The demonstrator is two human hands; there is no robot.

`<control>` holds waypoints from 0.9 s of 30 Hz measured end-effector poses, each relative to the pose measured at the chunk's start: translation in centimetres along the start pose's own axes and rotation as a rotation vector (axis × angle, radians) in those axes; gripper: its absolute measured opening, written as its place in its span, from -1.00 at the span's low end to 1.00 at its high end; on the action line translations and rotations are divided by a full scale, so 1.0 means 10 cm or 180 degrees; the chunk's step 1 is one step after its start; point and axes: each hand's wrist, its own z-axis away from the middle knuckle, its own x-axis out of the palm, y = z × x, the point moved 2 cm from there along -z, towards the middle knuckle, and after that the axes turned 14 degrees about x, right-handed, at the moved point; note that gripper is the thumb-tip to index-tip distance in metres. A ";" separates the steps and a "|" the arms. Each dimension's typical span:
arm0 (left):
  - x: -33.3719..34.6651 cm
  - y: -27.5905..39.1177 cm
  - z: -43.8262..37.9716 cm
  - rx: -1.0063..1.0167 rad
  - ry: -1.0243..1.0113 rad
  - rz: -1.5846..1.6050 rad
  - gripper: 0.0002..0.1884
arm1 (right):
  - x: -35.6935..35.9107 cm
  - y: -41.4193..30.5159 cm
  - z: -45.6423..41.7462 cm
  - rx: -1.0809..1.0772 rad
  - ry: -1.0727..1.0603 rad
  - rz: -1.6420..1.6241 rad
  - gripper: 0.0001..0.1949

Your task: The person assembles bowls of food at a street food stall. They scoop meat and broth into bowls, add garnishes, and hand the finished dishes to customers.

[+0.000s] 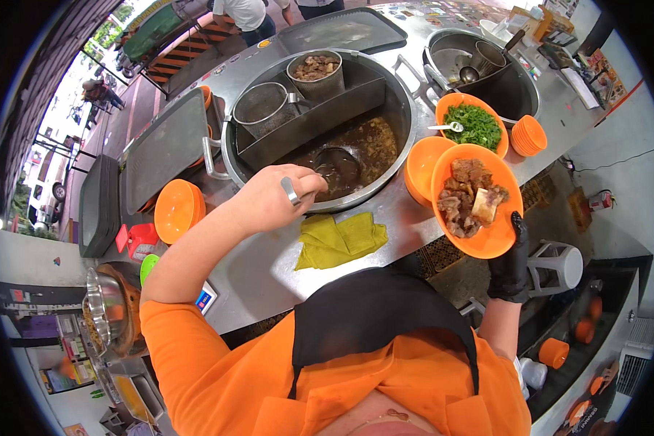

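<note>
My bare left hand grips a metal ladle by its handle, whose hooked end sticks out above my fingers. The ladle's bowl is dipped in dark brown broth inside a large round metal pot. In a black glove, my right hand holds an orange bowl by its lower edge, tilted over the counter's front edge. Chunks of cooked meat and a piece of bone lie in this bowl.
Behind the pot's metal divider stand a mesh basket of meat and another mesh basket. Chopped green onions, stacked orange bowls, a yellow-green cloth and a second pot are on the counter.
</note>
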 end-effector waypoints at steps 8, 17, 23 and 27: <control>0.55 -0.34 -0.03 0.1338 -0.0881 -0.0325 -0.73 | 0.30 0.05 0.16 0.0077 -0.0100 0.0156 -0.51; 0.95 -1.03 -0.22 0.0885 -0.2048 -0.0943 -0.75 | 0.26 0.10 0.06 0.0337 -0.0196 0.0136 -0.52; 0.97 -1.06 -0.09 0.0619 -0.2285 -0.0801 -0.83 | 0.05 0.13 -0.05 0.0503 -0.0110 0.0085 -0.49; 0.96 -0.92 -0.12 0.0334 -0.2356 -0.0744 -0.82 | -0.02 0.09 -0.11 0.0613 -0.0190 0.0063 -0.46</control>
